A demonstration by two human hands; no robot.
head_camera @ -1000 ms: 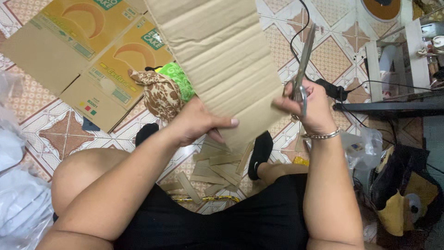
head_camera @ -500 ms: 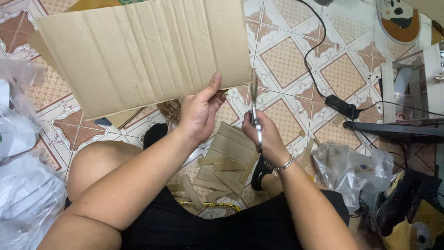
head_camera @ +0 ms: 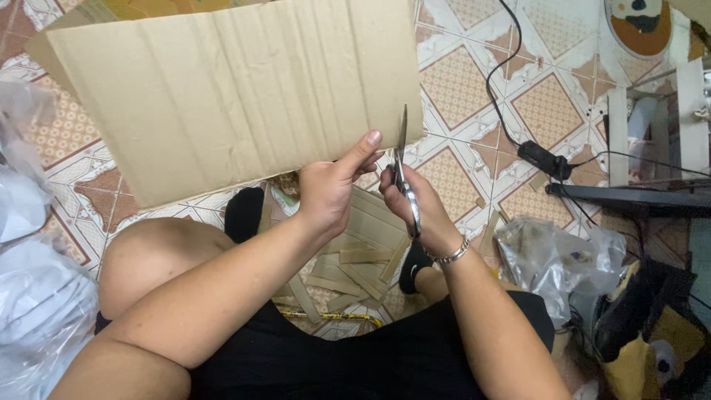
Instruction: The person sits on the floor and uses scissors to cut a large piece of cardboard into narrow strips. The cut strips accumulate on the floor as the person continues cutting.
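From the head view there was one cardboard sheet (head_camera: 229, 96), one pair of scissors (head_camera: 405, 178) and a pile of cut cardboard strips (head_camera: 355, 259) on the tiled floor (head_camera: 474, 111). At three o'clock lay a black cable (head_camera: 544, 159) and a clear plastic bag (head_camera: 555, 255). The left hand (head_camera: 329, 185) pinched the sheet's lower edge, grip clamped. The right hand (head_camera: 418, 207) was closed through the scissor handles, blades pointing to twelve at the sheet's right edge.

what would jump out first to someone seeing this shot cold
A big creased cardboard sheet fills the upper left, pinched at its lower edge by the left hand. Right beside it the right hand holds scissors at the sheet's right edge. Cut cardboard strips lie on the tiled floor between the knees.
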